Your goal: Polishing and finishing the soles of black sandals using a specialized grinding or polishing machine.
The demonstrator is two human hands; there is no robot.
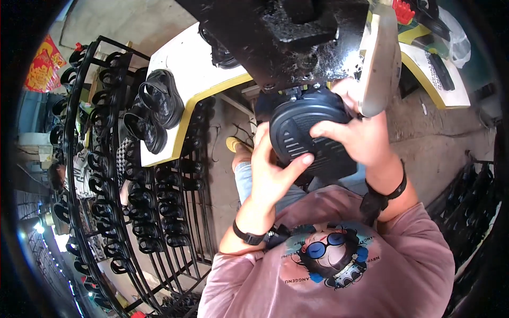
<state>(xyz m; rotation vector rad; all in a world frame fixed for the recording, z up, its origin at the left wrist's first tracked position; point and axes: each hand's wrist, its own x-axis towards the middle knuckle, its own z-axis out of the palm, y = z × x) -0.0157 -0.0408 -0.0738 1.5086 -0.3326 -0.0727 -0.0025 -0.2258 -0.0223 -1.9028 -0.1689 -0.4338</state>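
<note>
A black sandal [302, 127] is held upside down, its ridged sole toward me, right under the head of a black machine [275, 47]. On its left edge is my left hand [270, 175], closed, with the thumb lying on the sole. My right hand [363, 138] grips the opposite edge, thumb pressed on the sole and some fingers hidden behind it. The far end of the sandal meets the small metal parts below the machine head; what touches there is hidden. A lamp glows beside a pale curved machine part [382, 58] just above my right hand.
A white table [183, 58] with a yellow edge wraps round the machine, bearing a pair of black sandals [163, 98] at its left corner. Tall black racks [79, 127] full of sandals stand left. More black footwear [472, 196] hangs at right. Another person [82, 172] shows behind the racks.
</note>
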